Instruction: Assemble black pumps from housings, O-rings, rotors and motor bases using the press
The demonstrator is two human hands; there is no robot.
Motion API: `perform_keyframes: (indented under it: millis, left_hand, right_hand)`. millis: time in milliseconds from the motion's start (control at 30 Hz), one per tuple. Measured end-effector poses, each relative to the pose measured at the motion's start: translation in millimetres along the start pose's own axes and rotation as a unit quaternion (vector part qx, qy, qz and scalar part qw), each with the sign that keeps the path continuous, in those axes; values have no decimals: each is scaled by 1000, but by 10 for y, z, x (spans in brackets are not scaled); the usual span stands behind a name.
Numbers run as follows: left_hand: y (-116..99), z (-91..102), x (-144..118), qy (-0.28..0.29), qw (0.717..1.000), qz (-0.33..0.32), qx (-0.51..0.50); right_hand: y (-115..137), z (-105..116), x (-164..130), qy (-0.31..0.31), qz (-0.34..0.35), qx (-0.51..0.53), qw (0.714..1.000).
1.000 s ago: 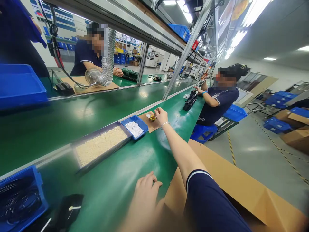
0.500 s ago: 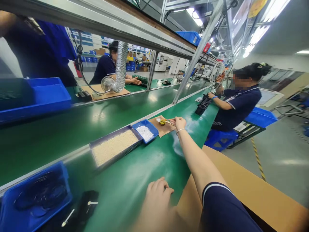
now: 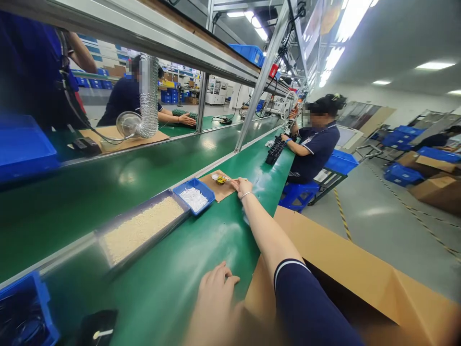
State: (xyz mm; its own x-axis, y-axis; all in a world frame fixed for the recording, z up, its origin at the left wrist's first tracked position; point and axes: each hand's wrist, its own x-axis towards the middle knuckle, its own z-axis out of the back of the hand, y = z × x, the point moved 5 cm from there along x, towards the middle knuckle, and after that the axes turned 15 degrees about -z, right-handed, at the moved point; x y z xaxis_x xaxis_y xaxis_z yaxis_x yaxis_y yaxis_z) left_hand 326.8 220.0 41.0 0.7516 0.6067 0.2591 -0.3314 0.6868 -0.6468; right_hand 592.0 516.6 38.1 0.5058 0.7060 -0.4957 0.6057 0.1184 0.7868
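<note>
Green line surface [image 3: 201, 254], factory floor. My right hand [image 3: 242, 186] stretched far out, fingers pinched on a thin stick at the yellow pot [image 3: 221, 180] on the cardboard mat [image 3: 216, 191]. Left hand [image 3: 215, 293] flat, empty, bracing me. Blue bin [image 3: 194, 196] beside the mat.

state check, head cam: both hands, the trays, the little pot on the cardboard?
right hand: arm stretched out, fingers at a thin stick by the pot; grip unclear
left hand: resting on green table, holds nothing
small pot: open, on cardboard mat
blue tray: holds white pieces
long tray: filled with pale pieces
</note>
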Motion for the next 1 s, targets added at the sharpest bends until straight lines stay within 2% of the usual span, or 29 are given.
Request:
perform_keyframes:
  millis: [167,467,833,1000]
  left_hand:
    - [126,-200,-15,-14,999,-20,32]
    - [-79,82,-5,5,1000,-16,13]
    - [-75,77,-12,10,1000,-11,16]
    - [-81,74,-17,16,1000,-8,12]
  right_hand:
    - [-22,62,-39,-3,8,16,1000]
    - [-59,150,6,-6,-14,22,1000]
    - [-25,181,53,-10,-6,33,999]
    - [15,150,41,15,5,46,999]
